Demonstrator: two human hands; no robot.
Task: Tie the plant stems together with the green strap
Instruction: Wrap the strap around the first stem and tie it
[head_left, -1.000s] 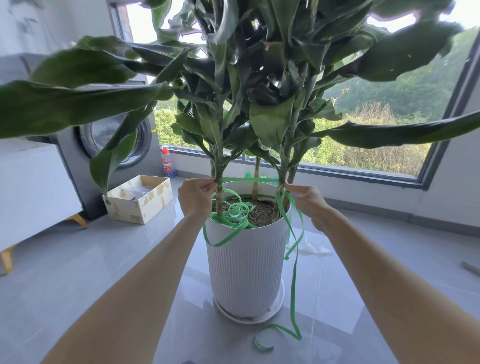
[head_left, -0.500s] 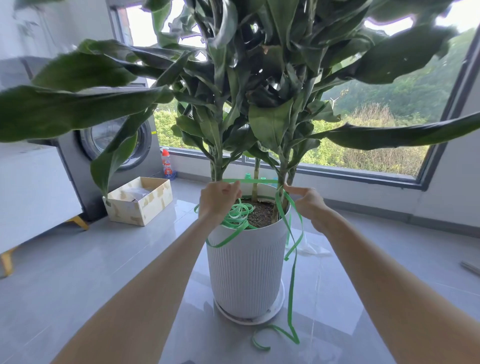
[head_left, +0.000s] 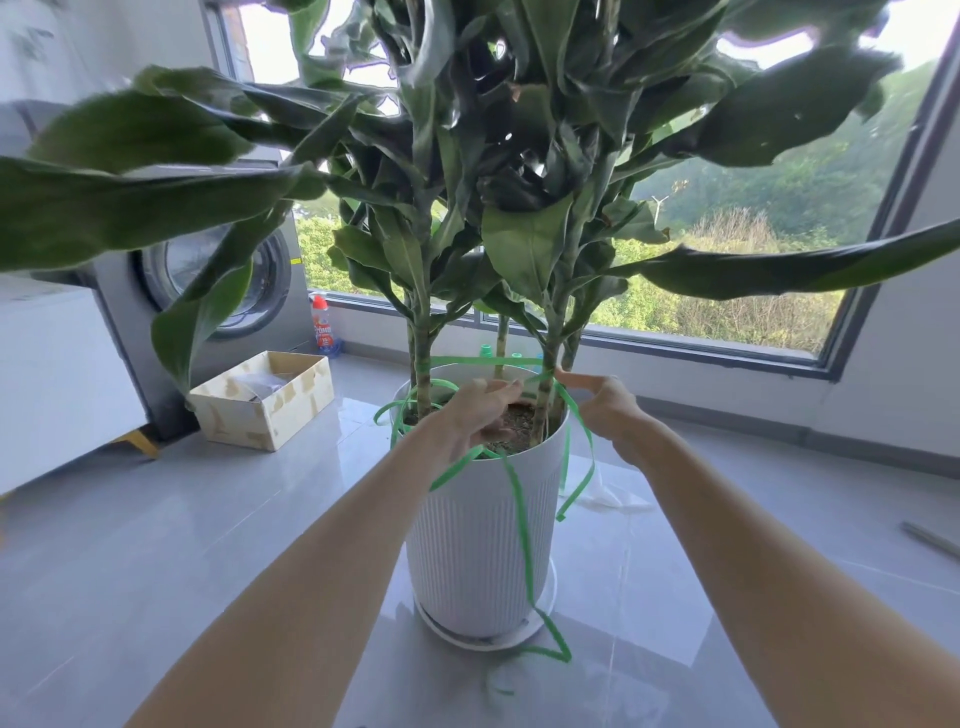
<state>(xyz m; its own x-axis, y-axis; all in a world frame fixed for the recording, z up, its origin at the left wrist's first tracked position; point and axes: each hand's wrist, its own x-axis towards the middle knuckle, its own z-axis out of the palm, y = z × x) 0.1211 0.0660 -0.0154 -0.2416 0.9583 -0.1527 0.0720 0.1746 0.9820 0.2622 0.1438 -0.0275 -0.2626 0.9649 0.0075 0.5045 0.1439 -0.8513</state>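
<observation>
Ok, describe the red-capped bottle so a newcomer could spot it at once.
Find the washing machine on the left. Right of it, on the floor under the window, stands the bottle. Its red cap and bright label set it apart from the pale open box in front.

single head view, forward and down, near the pot (head_left: 483, 545)

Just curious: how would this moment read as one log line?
left hand over soil | right hand pinches green strap beside stem | no knot seen
</observation>
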